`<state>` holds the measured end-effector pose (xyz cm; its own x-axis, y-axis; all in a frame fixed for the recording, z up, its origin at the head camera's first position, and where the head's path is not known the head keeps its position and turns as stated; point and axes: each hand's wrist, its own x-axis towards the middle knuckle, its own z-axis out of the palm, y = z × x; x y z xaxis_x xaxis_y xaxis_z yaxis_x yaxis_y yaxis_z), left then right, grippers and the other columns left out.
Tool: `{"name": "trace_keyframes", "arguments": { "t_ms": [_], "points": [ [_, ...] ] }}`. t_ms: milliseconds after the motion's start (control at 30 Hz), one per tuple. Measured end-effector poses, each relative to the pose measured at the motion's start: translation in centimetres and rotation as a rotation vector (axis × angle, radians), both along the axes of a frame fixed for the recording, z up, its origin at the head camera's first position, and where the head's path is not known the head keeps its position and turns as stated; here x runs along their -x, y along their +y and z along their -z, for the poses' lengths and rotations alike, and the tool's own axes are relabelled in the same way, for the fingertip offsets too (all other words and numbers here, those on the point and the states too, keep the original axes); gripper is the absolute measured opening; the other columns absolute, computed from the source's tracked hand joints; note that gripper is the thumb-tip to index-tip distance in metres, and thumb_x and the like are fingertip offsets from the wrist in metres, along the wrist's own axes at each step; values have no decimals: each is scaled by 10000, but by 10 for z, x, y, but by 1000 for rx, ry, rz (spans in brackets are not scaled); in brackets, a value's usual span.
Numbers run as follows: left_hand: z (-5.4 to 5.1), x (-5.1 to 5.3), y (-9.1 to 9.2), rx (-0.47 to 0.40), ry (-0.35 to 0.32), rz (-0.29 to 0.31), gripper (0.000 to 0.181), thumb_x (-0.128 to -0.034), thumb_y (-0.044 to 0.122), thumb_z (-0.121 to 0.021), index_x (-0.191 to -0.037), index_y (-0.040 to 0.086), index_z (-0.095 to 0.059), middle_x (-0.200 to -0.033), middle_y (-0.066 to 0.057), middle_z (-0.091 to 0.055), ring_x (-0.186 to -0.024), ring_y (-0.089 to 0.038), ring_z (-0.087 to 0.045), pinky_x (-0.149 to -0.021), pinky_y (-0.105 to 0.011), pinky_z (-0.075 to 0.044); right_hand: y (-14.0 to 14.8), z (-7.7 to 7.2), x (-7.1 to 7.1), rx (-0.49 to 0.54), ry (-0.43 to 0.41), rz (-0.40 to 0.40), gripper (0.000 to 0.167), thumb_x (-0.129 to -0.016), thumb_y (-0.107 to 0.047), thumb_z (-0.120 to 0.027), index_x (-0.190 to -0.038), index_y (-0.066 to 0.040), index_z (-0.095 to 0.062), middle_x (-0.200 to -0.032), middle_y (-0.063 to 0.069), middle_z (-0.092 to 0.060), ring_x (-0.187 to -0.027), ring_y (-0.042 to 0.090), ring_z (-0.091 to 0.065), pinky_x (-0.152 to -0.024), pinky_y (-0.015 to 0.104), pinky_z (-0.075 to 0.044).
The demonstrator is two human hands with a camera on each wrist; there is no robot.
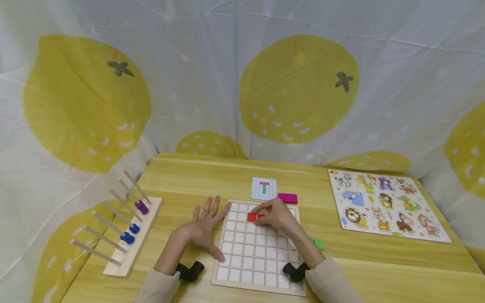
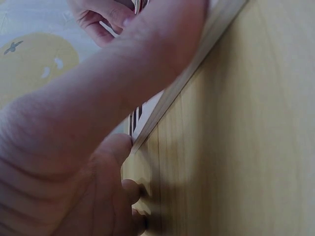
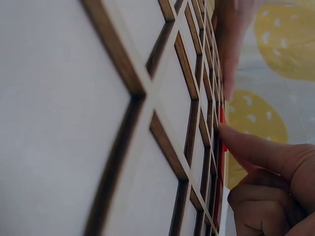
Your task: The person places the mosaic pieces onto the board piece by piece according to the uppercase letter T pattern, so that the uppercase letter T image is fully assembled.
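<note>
A wooden grid board (image 1: pixel 244 250) with white squares lies in front of the person. The left hand (image 1: pixel 201 230) is spread along its left side, thumb and index finger touching the frame; the left wrist view shows this hand (image 2: pixel 93 132) close up at the board's edge (image 2: pixel 165 105). Near the board's top, the right hand (image 1: pixel 278 216) pinches a red tile (image 1: pixel 260 216) between thumb and index finger, beside another red tile (image 1: pixel 251 217). From the right wrist, the thumb of the right hand (image 3: pixel 270 182) meets red (image 3: pixel 223 115) at the grid surface.
Behind the board lie a pattern card (image 1: pixel 264 188) with a T shape and a magenta block (image 1: pixel 287 198). Green pieces (image 1: pixel 318 243) are at its right edge. A peg rack (image 1: pixel 138 244) with beads stands left; an animal puzzle (image 1: pixel 386 206) lies right.
</note>
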<state>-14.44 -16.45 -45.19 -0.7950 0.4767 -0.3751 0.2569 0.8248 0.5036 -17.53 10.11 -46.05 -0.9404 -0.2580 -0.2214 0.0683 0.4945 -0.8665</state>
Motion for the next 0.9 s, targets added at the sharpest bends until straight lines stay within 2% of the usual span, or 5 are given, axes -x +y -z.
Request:
{"name": "trace_keyframes", "arguments": {
  "t_ms": [200,333,600,800,900],
  "points": [
    [1,1,1,-3,1,3,1488,-599,518,-977,-1679,183,-9,-1712,-232,190,-1579,-456,204,-1233,-722,115,2,-2,-1,2,-6,-2,249,-754,-4,-884,-989,-68,-834,-531,-36,-313,-534,123,-261,-509,233,-221],
    [0,1,1,-9,1,5,1490,-598,511,-978,-1678,180,-6,-1708,-234,196,-1577,-457,208,-1231,-722,118,15,-6,-3,18,-10,-4,248,-803,-37,-860,-1047,-55,-817,-556,-33,-295,-550,127,-252,-518,233,-234],
    [-2,-2,-1,-18,3,1,1495,-595,500,-979,-1677,170,-2,-1701,-243,205,-1571,-466,213,-1226,-724,126,85,-12,-15,-63,-11,-16,262,-896,-172,-809,-1149,-110,-791,-609,-24,-357,-573,126,-325,-509,228,-279],
    [-2,-2,-1,-18,4,4,1493,-595,506,-977,-1678,173,-6,-1704,-236,205,-1573,-462,212,-1226,-728,119,140,-10,-29,-45,-3,-96,320,-920,-179,-785,-1208,-44,-749,-635,-28,-369,-568,76,-323,-533,237,-320],
    [-2,-2,0,-21,5,7,1493,-595,505,-978,-1678,172,-7,-1705,-236,203,-1573,-463,213,-1225,-730,120,159,-7,-35,-18,-26,-135,370,-916,-168,-788,-1244,-11,-722,-632,-30,-362,-560,66,-298,-531,237,-312]
  ]
}}
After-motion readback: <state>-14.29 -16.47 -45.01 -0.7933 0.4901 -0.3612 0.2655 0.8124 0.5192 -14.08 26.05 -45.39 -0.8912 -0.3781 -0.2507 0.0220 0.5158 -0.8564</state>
